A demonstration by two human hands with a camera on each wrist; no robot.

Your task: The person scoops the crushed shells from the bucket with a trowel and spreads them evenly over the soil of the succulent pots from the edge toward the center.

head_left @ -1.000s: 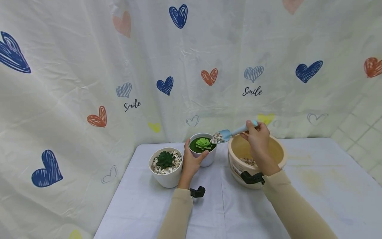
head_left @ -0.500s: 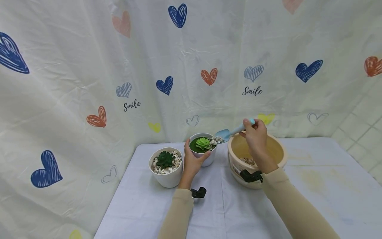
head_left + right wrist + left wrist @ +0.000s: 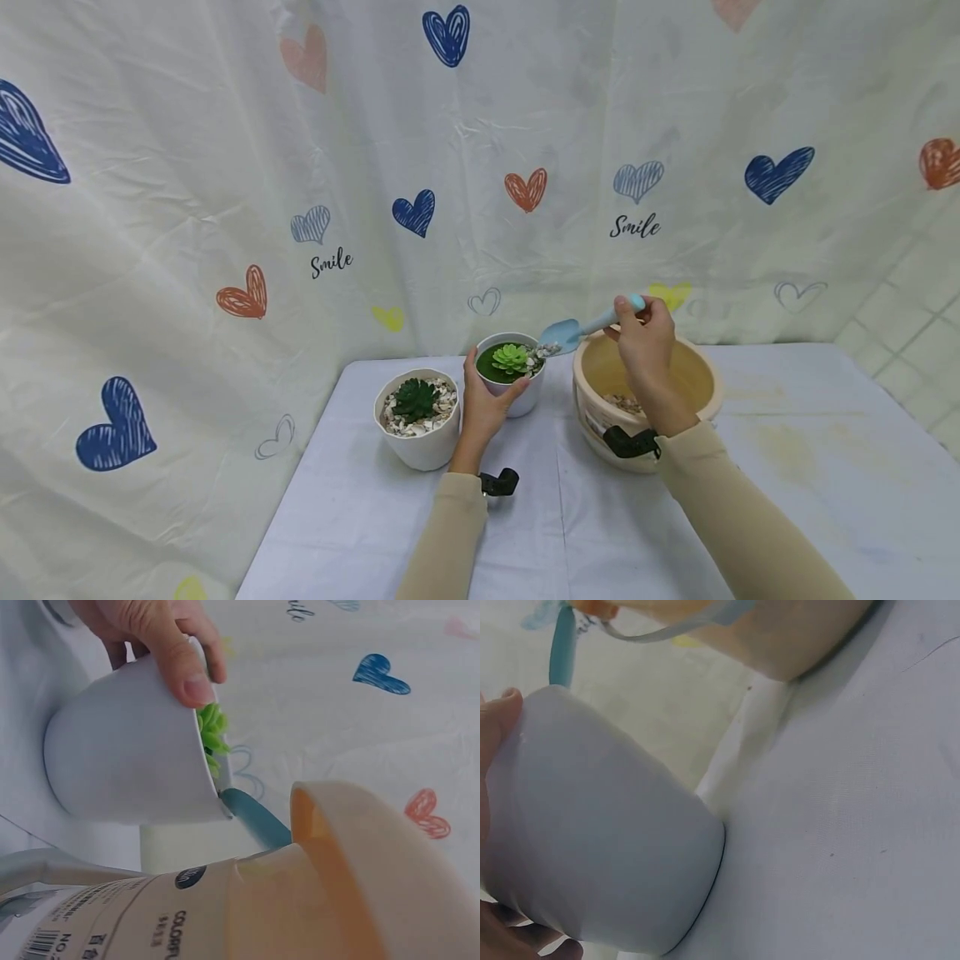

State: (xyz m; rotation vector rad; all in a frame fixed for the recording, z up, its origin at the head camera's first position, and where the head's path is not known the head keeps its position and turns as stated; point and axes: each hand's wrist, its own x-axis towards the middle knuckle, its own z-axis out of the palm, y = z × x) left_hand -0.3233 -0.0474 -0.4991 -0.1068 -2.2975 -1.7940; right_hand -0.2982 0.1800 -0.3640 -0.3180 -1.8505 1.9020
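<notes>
My left hand (image 3: 483, 408) grips a small white flowerpot (image 3: 528, 402) at its rim, thumb in front and fingers behind. Inside, a light green succulent (image 3: 511, 359) stands on a dark green surface, with pale pebbles (image 3: 536, 364) along its right side. My right hand (image 3: 647, 346) holds a light blue trowel (image 3: 561, 335) by the handle. The blade tilts down over the pot's right rim, a few pebbles at its tip. In the right wrist view the trowel's blade (image 3: 259, 817) reaches the rim; the left wrist view shows mostly the flowerpot's side (image 3: 607, 825).
Below my right hand stands a large beige pot (image 3: 600, 367) with some pebbles (image 3: 624, 404) at its bottom. Left of my left hand is another white pot (image 3: 420, 454) holding a dark green succulent (image 3: 416, 400) among pebbles. A heart-patterned curtain (image 3: 360, 150) hangs behind the table.
Pebbles have slid off the trowel's blade into the small pot beside the light green succulent. The blade has tipped and carries fewer pebbles. My left hand keeps its grip in place.
</notes>
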